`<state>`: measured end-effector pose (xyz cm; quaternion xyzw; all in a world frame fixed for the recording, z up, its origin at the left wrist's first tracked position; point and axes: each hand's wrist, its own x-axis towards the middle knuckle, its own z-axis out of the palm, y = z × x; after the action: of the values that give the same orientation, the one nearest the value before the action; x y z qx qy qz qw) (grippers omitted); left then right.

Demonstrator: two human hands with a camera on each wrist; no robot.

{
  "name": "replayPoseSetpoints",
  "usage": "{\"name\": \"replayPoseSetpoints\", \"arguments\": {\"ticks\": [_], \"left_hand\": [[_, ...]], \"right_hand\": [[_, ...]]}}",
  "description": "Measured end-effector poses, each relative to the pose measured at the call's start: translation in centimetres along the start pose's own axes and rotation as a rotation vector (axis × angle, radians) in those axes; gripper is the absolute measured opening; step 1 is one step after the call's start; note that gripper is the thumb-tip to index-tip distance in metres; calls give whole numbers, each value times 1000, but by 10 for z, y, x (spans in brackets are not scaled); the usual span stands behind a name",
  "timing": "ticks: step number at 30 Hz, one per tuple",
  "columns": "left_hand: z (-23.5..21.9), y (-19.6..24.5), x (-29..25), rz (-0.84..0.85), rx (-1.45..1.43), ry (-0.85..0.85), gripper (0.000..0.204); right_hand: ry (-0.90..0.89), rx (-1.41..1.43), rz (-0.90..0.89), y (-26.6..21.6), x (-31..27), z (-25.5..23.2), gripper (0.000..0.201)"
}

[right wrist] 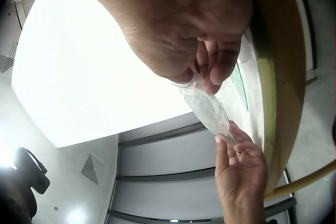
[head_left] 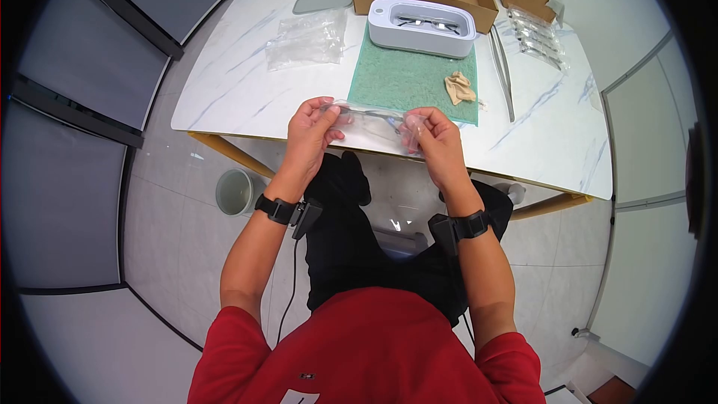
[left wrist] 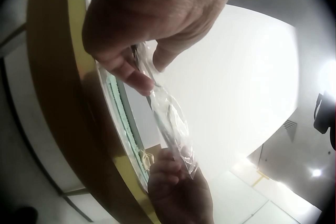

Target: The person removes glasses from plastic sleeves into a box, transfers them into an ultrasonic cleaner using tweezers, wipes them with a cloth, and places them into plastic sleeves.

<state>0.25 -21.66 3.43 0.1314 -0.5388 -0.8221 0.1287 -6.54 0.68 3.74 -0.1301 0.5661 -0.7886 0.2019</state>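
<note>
A clear plastic bag (head_left: 370,126) is stretched between both hands near the table's front edge. Inside it lies a thin dark frame that looks like a pair of eyeglasses (head_left: 378,114). My left hand (head_left: 308,133) pinches one end of the bag between thumb and fingers. At the other end, my right hand (head_left: 440,142) grips the crumpled plastic. In the left wrist view, the bag (left wrist: 170,119) runs from the near fingers down to the far hand. The right wrist view shows the same bag (right wrist: 205,109) from the opposite side.
A white cleaner tub (head_left: 419,43) holding eyeglasses stands on a green towel (head_left: 400,82), with a beige cloth (head_left: 459,87) nearby. Long tweezers (head_left: 502,75) lie right. Behind are a cardboard box (head_left: 467,1) and wrapped eyeglasses (head_left: 537,37). Empty bags (head_left: 307,39) and a grey lid (head_left: 321,2) lie left.
</note>
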Motion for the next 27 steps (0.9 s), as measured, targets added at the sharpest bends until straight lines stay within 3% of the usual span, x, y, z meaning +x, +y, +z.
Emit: {"name": "replayPoseSetpoints", "arguments": {"ticks": [8,13,27], "left_hand": [[-1,-1,1,-1,-9,20,23],[0,-1,0,1,-12,14,24],[0,-3,-2,8,27,10,24]], "right_hand": [[-16,-32,-41,2,0,-3,22],[-38,119,-30,1,0,-4,38],[-14,10,-48,1,-1,-3,22]]}}
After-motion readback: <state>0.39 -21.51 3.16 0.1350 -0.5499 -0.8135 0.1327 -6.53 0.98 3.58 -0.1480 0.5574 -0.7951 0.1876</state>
